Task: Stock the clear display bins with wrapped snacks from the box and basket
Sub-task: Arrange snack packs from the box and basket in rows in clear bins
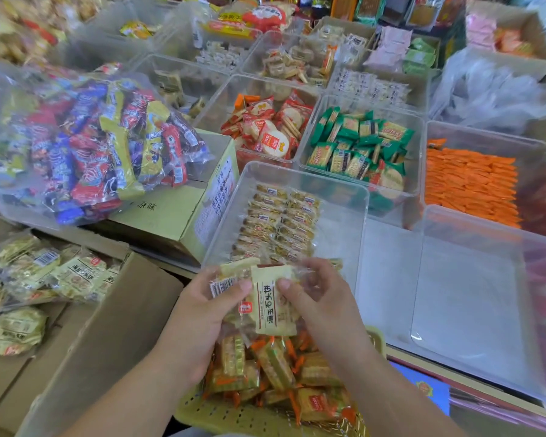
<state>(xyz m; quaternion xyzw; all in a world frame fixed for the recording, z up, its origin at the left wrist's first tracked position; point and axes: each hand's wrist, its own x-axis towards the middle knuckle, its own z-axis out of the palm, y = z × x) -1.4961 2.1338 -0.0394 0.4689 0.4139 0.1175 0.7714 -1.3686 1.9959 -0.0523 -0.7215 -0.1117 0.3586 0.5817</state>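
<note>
Orange-trimmed snacks point(278, 370) are heaped in a yellow basket point(208, 414); above it, a cream packet point(273, 310) printed 海玉石头饼 is gripped by the left hand point(199, 313) and right hand point(325, 301).

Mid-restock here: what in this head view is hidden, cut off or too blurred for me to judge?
All head view:
1. Wrapped packets: left hand and right hand grip them; fingers and overlap hide the count.
2. Yellow basket: arms cover it and the bottom edge cuts it; remaining stock unclear.
3. Cardboard box: cut off by the left edge.
4. Back-row goods: blurred, labels unreadable.
</note>
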